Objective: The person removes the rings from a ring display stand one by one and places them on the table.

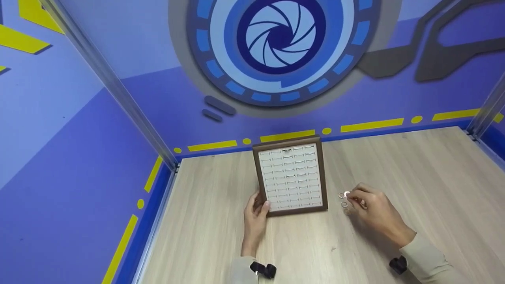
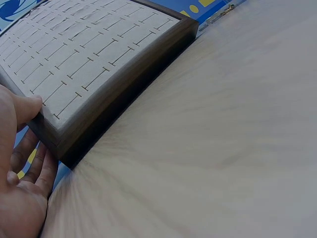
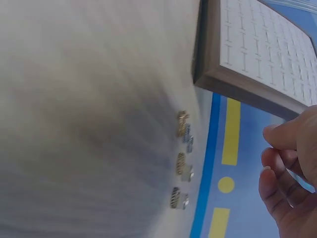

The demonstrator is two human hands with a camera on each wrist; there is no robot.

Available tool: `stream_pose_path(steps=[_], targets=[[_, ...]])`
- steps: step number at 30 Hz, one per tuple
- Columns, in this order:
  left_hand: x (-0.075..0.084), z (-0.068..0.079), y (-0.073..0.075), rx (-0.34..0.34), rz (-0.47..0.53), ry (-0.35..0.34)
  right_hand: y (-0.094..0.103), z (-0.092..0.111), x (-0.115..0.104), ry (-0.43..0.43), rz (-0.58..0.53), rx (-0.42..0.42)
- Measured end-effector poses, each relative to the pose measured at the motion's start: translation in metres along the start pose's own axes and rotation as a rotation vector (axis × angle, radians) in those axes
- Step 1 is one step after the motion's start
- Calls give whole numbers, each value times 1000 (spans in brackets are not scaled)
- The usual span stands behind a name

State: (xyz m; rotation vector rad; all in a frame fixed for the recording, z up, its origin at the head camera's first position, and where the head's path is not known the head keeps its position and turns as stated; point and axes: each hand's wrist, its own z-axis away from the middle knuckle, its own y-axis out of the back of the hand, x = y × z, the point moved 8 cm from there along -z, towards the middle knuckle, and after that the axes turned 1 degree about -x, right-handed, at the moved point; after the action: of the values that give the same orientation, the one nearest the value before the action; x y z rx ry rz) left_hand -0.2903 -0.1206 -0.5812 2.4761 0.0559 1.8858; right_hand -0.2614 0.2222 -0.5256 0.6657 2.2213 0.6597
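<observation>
A ring display board (image 1: 291,179) with a brown frame and white slotted padding stands tilted on the table. My left hand (image 1: 255,223) grips its lower left corner, thumb on the front edge and fingers behind. What looks like a ring (image 1: 287,150) sits in a slot of the top row. Right of the board, my right hand (image 1: 373,207) hovers over several small rings on the table. In the right wrist view its thumb and fingers (image 3: 270,191) are loosely bent, with nothing visible between them. Gold rings (image 3: 181,163) and silvery rings (image 3: 188,139) lie there in small groups.
The light wood table (image 1: 300,252) meets a blue printed wall (image 1: 221,134) behind the board. A metal post (image 1: 118,86) rises at the left corner, another (image 1: 491,100) at the right. Black straps (image 1: 398,265) circle both wrists.
</observation>
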Motion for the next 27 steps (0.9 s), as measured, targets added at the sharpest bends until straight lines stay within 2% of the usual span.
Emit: stream_pose_path(steps=[12,19,24,27], targets=[[1,1,1,20,-30,14,0,17,14,-42,29,-54],[0,-1,2,15,-17,32,-10,23,24,-98,61,-185],[1,0,1,15,-16,-3,-17,28,31,-166,73,-278],[0,0,-1,16,-14,-12,-18,30,35,-197,75,-303]])
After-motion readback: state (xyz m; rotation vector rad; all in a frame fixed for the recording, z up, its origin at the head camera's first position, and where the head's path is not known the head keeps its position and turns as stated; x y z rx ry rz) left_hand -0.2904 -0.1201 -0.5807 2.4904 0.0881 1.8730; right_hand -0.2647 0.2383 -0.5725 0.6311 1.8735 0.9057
